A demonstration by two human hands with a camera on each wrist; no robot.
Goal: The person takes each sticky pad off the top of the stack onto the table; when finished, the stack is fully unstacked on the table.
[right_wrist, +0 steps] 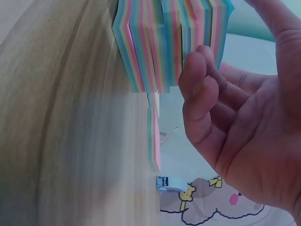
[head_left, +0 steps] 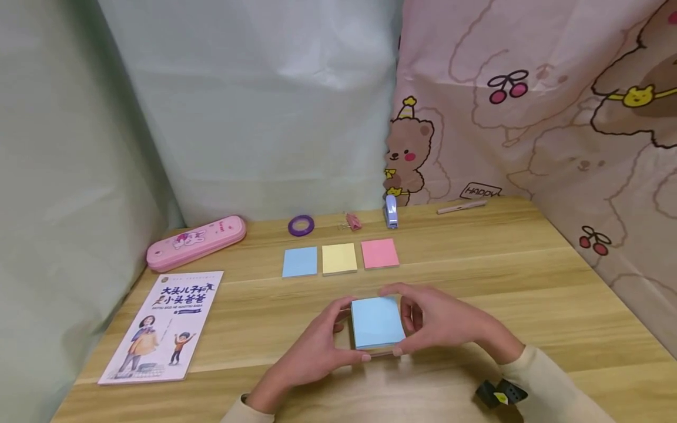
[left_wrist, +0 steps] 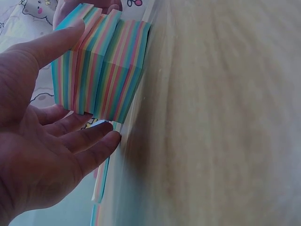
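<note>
Head view: a stack of sticky notes [head_left: 376,322], blue on top, stands on the surface [head_left: 529,276], nearer than the yellow pad [head_left: 339,258]; the left hand [head_left: 317,342] and right hand [head_left: 446,317] grasp it from opposite sides, fingers [right_wrist: 200,106] bent about its flanks, thumbs [left_wrist: 70,36] toward its near face; both forearms [head_left: 550,385] angle inward, palms facing each other; the wrist views show uneven layers, so light, equal pressure low on both sides should keep them from sliding.
</note>
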